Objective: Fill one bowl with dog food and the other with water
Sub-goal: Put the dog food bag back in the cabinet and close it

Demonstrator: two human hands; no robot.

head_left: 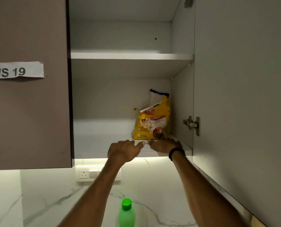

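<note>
Dog food bag on shelf — left hand and right hand outstretched, fingers relaxed.

Both arms raised, reaching forward; left hand and right hand side by side, fingers relaxed, holding nothing.

One dog food bag, one bottle, two hands.

Yellow dog food bag, top seemingly torn open, stands upright at the lower cabinet shelf's right rear
</note>
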